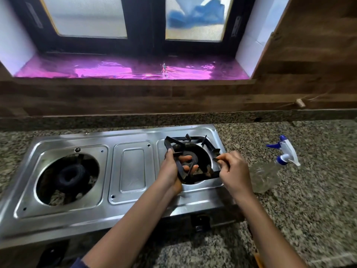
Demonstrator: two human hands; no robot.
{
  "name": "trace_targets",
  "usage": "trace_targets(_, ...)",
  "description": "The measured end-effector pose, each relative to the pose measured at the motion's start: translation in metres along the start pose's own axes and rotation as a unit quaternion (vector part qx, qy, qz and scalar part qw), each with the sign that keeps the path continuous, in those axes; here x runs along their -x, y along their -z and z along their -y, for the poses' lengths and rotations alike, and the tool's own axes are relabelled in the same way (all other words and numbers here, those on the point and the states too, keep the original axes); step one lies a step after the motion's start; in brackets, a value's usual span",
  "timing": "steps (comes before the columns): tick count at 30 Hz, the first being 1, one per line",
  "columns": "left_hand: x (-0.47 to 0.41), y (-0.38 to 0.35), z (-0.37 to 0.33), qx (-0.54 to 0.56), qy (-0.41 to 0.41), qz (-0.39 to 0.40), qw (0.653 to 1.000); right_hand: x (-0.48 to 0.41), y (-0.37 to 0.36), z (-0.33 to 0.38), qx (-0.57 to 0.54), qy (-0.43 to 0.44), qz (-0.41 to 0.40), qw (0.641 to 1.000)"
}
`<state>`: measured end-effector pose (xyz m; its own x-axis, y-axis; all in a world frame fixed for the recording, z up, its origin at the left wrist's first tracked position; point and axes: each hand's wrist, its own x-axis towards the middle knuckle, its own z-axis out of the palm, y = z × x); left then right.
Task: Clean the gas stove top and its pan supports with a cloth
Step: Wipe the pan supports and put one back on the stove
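Both my hands are on the black pan support, which sits over the right burner opening of the steel stove. My left hand grips its left side: the thumb lies along the outside of the frame and the fingers are curled through it from beneath, their tips showing inside the frame above the burner. That left side is tilted up off the stove top. The far and right edges of the frame lie low, close to the stove surface. I cannot tell whether the tilted part and the flat part are one piece or two stacked ones.

My right hand is at the right edge of the frame. Its fingers are drawn together with the thumb, pinching a prong near the front right corner.

The left burner stands bare in its round opening, with no support over it, well apart from both hands.

The stove rests on a speckled granite worktop. Just right of my right hand a clear spray bottle lies on its side on the worktop, its blue and white trigger head pointing away from me. Behind the stove is a wood-look wall and a window sill covered in shiny purple foil.
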<state>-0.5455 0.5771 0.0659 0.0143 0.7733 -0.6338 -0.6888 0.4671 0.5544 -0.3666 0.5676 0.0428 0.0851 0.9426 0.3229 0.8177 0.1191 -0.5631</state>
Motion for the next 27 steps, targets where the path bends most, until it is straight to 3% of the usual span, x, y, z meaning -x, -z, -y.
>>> trace_targets(6,0.013,0.033,-0.005,-0.038,0.037,0.001,0.999,0.009,-0.008,0.01,0.023,-0.009,0.007,1.0)
trace_targets(10,0.026,0.054,-0.01,-0.186,-0.056,-0.01,0.981,0.013,-0.018,0.017,0.027,-0.02,0.014,0.999)
trace_targets(14,0.025,0.072,-0.016,-0.39,-0.135,-0.019,0.91,0.021,-0.028,0.023,0.043,-0.037,0.012,0.998)
trace_targets(20,0.031,0.071,-0.021,-0.497,-0.192,-0.021,0.846,0.027,-0.032,0.024,0.063,-0.046,0.01,0.997)
trace_targets(27,0.038,0.077,-0.008,-0.639,-0.293,-0.023,0.711,0.023,-0.026,0.023,0.044,-0.054,0.019,0.997)
